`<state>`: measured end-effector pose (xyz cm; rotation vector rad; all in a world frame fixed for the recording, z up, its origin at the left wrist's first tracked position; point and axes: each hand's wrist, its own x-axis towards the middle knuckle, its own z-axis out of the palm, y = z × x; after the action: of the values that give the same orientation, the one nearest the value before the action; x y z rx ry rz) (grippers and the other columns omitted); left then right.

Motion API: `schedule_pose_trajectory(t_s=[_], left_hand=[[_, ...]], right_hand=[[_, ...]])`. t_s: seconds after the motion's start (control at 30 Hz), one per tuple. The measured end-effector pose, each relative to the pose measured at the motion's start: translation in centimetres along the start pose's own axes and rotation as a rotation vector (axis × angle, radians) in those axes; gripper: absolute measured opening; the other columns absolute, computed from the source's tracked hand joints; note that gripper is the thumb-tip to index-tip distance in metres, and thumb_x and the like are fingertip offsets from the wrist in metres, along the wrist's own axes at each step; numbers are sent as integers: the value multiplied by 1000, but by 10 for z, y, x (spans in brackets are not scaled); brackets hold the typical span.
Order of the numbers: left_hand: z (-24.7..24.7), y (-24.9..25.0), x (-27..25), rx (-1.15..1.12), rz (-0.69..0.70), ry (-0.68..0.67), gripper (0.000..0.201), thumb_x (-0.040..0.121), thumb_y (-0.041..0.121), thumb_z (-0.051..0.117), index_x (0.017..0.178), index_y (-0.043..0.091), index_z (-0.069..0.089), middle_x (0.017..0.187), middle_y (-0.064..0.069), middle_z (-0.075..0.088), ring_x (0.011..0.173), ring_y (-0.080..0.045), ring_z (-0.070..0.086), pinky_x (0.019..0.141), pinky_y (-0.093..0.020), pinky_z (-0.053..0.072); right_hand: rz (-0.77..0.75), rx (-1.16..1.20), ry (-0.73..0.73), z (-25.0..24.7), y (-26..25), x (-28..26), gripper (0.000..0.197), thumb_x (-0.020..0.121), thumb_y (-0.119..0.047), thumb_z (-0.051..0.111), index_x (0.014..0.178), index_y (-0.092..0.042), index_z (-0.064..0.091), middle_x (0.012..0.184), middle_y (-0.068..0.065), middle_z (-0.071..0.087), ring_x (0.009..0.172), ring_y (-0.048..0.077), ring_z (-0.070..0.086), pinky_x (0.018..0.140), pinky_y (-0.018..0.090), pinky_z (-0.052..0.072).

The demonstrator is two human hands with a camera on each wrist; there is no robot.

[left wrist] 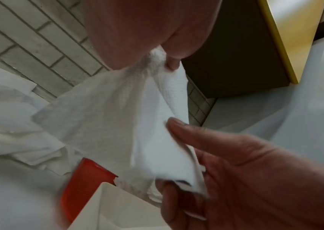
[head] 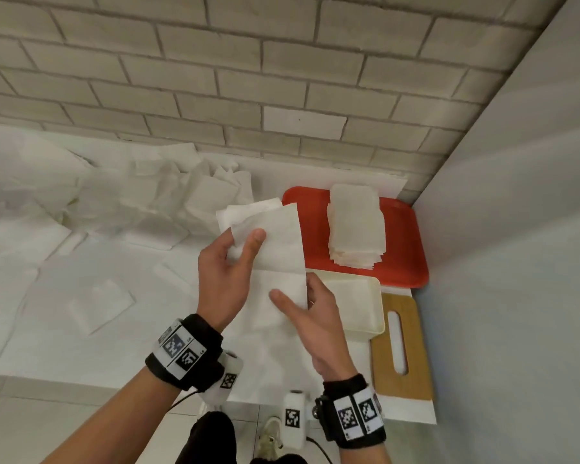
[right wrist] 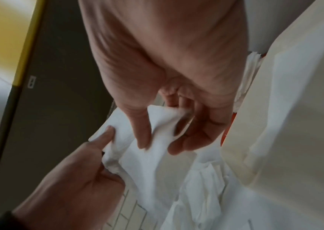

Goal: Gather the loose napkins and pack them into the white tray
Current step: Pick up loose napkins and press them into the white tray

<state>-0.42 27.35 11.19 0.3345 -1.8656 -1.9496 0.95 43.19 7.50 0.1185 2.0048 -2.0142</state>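
Across the top of the head view we see a brick wall [head: 235,68], pale with dark joints; one brick [head: 304,122] right of centre looks whiter than the rest. A plain grey wall [head: 516,202] fills the right side, meeting the bricks in a corner at upper right. Below that corner lies a red tray [head: 406,249]. At lower right we find a wooden board [head: 412,360] with a long slot, flat on the white table [head: 168,333]. Along the bottom edge we make out floor tiles [head: 47,420].
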Motion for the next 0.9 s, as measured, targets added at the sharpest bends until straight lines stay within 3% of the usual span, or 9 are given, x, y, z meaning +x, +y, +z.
schedule_pose_trajectory(t_s=[0.13,0.33,0.4,0.47,0.53,0.6,0.67,0.77,0.9], left_hand=[[9,2,-2,-44,54,67,19,109,25,60,120,20,74,115,11,80,112,-8,74,90,-21,57],[20,-3,-7,-25,82,71,24,111,26,56,124,13,72,116,10,79,113,-8,73,92,-23,57],[21,-5,-8,-27,74,63,24,111,26,56,123,13,73,116,7,79,113,-9,73,91,-23,56],[23,-6,-9,-18,69,41,23,111,25,56,121,13,73,114,7,79,111,-8,73,90,-22,55],[26,-5,-12,-17,67,11,22,111,23,55,120,14,73,112,8,79,109,-6,73,89,-20,54],[28,-3,-14,-9,79,-22,21,111,22,54,119,18,73,112,11,79,110,-5,72,90,-20,54],[30,-3,-17,-2,71,-66,20,111,22,54,116,23,73,111,9,78,108,-9,73,90,-27,57],[37,-4,-22,-27,41,-140,22,112,24,52,115,15,71,110,-8,76,105,-28,74,91,-47,61],[39,-7,-16,-79,72,-56,14,110,16,59,123,11,62,114,-3,75,102,-17,73,81,-32,60]], right_hand=[[-8,240,-12,-16,8,-6,44,91,-23,89,128,-20,65,120,13,77,110,39,76,99,61,61],[-123,68,112,-21,6,-21,63,85,-26,95,134,-37,56,116,0,72,81,39,73,78,50,65],[-129,10,118,-21,10,-22,69,82,-30,97,135,-40,53,116,-1,70,81,29,75,78,43,65],[-122,-77,83,-22,12,-22,69,80,-31,98,131,-39,52,114,-2,70,90,15,76,82,36,65],[-118,-221,86,-26,13,-21,74,78,-47,96,133,-41,46,118,-7,64,100,8,72,86,27,61],[-207,-346,153,-33,13,-19,81,82,-71,82,143,-43,38,132,-13,51,123,4,58,99,19,49],[-277,-279,99,-34,8,-17,79,92,-78,64,153,-40,33,150,-16,44,144,6,44,116,24,40],[-206,-98,-70,-29,0,-13,61,105,-50,67,158,-35,39,148,-22,61,139,2,57,115,31,49],[-184,-194,-52,-52,-2,-15,36,105,-30,73,140,-28,67,128,-15,77,118,6,73,104,42,60]])
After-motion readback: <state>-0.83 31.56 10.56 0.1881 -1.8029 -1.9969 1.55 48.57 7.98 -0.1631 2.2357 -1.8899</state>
